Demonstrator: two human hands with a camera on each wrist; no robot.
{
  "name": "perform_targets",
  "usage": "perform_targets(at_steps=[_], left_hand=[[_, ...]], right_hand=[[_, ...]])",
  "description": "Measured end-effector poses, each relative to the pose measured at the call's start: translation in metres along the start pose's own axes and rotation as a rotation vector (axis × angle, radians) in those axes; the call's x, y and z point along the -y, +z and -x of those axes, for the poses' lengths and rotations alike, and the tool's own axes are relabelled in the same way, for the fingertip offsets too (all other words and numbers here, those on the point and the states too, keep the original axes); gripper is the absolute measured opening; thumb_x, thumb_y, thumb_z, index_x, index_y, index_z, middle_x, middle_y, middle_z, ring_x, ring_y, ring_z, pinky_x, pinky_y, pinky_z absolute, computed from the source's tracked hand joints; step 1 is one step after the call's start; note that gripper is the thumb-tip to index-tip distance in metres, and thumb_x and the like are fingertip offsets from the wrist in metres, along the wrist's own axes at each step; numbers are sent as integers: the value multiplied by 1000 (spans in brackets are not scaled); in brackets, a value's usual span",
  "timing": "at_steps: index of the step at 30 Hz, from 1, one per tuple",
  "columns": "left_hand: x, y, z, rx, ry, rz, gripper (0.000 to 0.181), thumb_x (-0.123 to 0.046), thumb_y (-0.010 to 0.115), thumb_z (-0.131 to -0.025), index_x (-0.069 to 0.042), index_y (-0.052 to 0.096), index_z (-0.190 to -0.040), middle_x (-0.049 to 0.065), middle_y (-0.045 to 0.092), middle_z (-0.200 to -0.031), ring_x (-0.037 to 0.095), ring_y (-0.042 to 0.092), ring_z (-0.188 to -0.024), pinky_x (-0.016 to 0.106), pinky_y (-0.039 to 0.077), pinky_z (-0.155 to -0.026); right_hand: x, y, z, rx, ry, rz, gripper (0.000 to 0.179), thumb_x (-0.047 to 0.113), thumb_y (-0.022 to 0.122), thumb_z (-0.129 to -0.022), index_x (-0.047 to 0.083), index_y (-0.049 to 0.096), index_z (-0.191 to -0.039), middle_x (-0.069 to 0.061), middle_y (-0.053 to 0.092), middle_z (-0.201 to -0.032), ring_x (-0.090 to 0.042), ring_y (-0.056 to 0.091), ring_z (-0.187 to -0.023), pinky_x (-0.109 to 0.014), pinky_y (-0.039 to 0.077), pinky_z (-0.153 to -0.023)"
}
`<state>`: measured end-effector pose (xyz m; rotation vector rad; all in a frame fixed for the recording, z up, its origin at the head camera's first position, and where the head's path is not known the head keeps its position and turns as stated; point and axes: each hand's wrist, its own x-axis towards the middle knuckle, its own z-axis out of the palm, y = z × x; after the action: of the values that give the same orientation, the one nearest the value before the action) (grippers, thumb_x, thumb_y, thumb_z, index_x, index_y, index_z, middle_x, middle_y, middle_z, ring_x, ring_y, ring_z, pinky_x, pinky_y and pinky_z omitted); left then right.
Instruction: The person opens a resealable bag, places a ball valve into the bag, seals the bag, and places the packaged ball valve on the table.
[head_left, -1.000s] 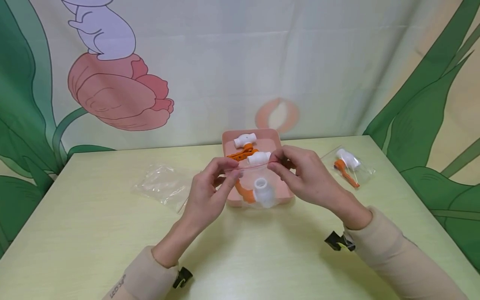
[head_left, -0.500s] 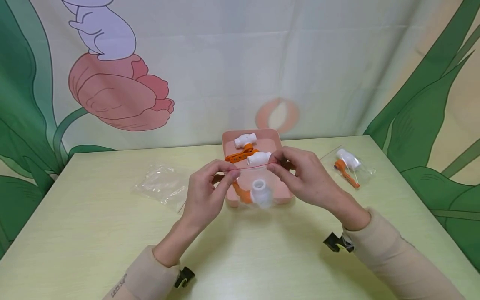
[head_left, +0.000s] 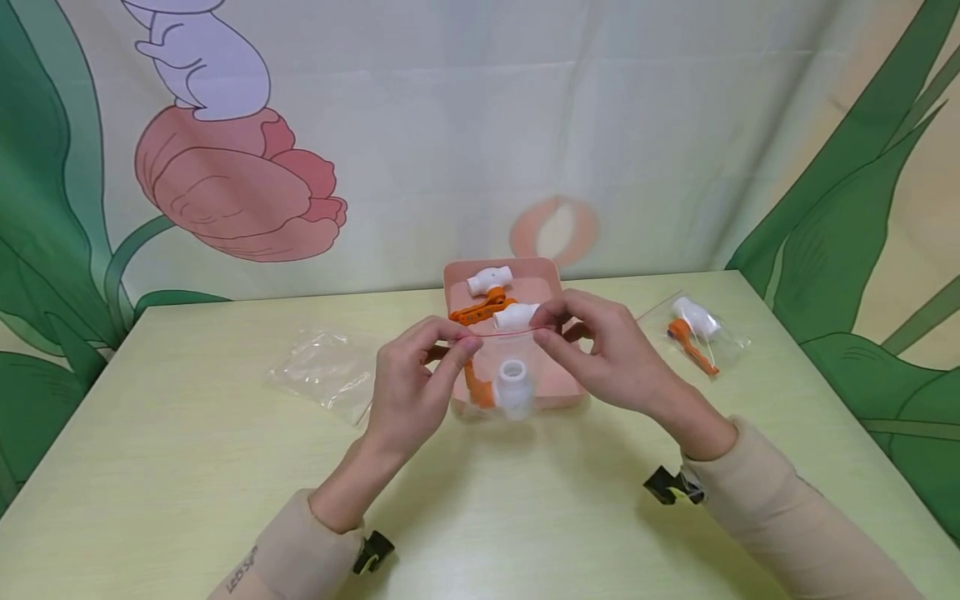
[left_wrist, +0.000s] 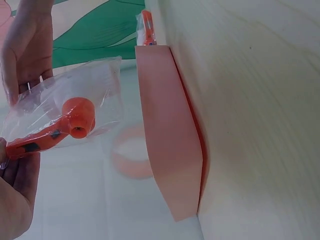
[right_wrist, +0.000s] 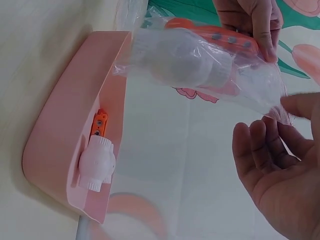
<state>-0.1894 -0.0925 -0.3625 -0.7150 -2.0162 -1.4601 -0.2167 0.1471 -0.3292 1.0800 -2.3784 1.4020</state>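
Observation:
My left hand point(head_left: 412, 379) and right hand point(head_left: 611, 354) pinch the two ends of the red-lined top edge of a clear zip bag point(left_wrist: 107, 85). Inside the bag hangs a white plastic ball valve point(head_left: 513, 390) with an orange handle point(left_wrist: 45, 141). The bag hangs in front of a pink tray point(head_left: 566, 402), overlapping it in the head view. In the right wrist view, the right thumb and fingertips meet at the bag's edge while the left hand point(right_wrist: 252, 20) holds its far end.
In the tray lie two white valves, one at the back point(head_left: 490, 281) and another valve point(head_left: 514, 316) nearer, with orange handles. A loose clear bag point(head_left: 322, 371) lies on the table to the left. Another bagged valve point(head_left: 696, 319) lies to the right. A printed curtain point(head_left: 420, 167) hangs behind.
The bagged valve has swung a little to the left and now hangs more upright. Both hands keep their pinch on the bag's edge, nearly still.

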Motion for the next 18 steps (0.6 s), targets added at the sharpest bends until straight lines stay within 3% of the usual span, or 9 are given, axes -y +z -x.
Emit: perform_targets(at_steps=[6,18], left_hand=[[-1,1,0,11,-11,-5,4,0,75,-92,-2,71,-93,1,69,-86,14,63,-75,33,60,-72],[-1,2,1,43,-40,34,4,-1,75,-93,-3,72,-96,0,69,-89,14,64,-78,32,60,-73]], right_hand=[[-1,4,-1,26,-49,-9,15,8,79,-92,11,76,-106,6,69,-98,-15,63,-81,-32,56,-70],[-1,10,-5,-43,-77,48,10,7,81,-89,13,79,-96,11,70,-85,-13,61,-72,-29,51,-63]])
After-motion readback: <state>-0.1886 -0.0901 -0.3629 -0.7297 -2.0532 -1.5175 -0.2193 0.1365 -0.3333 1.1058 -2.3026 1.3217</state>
